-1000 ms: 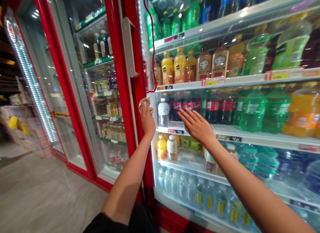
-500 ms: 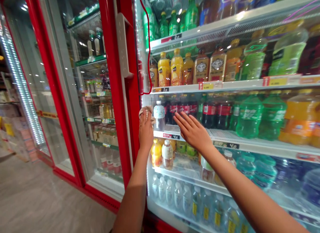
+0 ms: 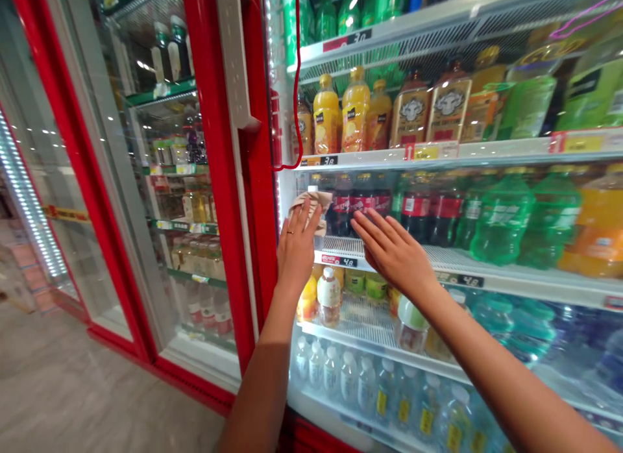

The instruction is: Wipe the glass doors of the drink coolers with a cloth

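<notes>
My left hand [image 3: 298,248] presses a beige cloth [image 3: 324,200] against the glass front of a lit drinks cooler, a little right of its red door frame [image 3: 257,219]. The fingers lie stretched out over the cloth, and a ring shows on one of them. Behind the cloth, a white-capped bottle is mostly hidden. My right hand [image 3: 396,248] is held flat at the glass, fingers extended and pointing up left, with nothing in it. Dark cola bottles [image 3: 416,203] with red labels stand behind the glass near its fingertips.
Shelves hold yellow juice bottles [image 3: 354,109], green bottles [image 3: 503,213] and small water bottles [image 3: 348,378]. A pale door handle [image 3: 236,63] juts out at the upper left. Another red-framed cooler [image 3: 170,258] stands left, above a grey floor [image 3: 146,407].
My left hand has slid the cloth rightward, from beside the door frame to in front of the white-capped bottle. My right hand stays flat at the glass. The view has shifted slightly.
</notes>
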The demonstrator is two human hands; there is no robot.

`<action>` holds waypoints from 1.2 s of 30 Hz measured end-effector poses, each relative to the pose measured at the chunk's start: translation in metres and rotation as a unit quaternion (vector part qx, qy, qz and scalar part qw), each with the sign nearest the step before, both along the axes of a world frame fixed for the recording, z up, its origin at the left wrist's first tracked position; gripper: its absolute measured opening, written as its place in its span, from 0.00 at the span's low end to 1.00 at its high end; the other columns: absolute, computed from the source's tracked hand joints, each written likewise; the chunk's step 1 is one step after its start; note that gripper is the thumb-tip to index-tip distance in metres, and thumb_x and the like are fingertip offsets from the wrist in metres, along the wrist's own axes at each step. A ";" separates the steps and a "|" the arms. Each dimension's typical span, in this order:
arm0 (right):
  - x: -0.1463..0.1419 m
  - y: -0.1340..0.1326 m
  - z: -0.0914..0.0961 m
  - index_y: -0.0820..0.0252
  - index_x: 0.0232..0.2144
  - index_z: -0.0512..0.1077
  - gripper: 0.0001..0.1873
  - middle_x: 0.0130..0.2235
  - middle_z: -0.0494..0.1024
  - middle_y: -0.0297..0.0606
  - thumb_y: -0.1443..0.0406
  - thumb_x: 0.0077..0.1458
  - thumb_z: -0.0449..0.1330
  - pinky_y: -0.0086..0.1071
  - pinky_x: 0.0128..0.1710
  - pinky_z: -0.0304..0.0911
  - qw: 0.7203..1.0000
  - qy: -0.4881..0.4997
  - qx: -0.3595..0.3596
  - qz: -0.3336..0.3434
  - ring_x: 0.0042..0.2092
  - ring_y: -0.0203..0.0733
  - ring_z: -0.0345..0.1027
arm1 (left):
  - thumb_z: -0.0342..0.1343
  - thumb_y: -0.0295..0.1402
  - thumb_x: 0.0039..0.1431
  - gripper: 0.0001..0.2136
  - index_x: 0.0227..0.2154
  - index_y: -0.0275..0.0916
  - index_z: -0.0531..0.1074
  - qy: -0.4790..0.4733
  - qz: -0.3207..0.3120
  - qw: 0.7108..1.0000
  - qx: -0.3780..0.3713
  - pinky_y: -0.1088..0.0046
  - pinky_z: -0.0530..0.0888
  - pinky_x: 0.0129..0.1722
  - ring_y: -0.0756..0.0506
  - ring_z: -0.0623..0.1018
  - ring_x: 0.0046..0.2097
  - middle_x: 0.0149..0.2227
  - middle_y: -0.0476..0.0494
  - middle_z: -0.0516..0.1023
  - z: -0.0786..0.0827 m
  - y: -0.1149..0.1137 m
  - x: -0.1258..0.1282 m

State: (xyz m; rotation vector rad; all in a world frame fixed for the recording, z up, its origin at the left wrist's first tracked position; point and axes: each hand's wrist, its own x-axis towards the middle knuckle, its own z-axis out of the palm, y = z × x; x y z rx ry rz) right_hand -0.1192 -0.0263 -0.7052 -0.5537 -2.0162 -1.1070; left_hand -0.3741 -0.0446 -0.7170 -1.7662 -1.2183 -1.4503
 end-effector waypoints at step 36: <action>-0.065 -0.001 0.043 0.64 0.72 0.63 0.30 0.62 0.81 0.47 0.61 0.74 0.58 0.44 0.68 0.68 0.996 -0.056 0.032 0.056 0.65 0.51 0.71 | 0.52 0.27 0.74 0.47 0.78 0.54 0.22 -0.151 -0.129 0.973 0.118 0.60 0.70 0.72 0.43 0.62 0.77 0.79 0.34 0.55 -0.029 -0.001 0.037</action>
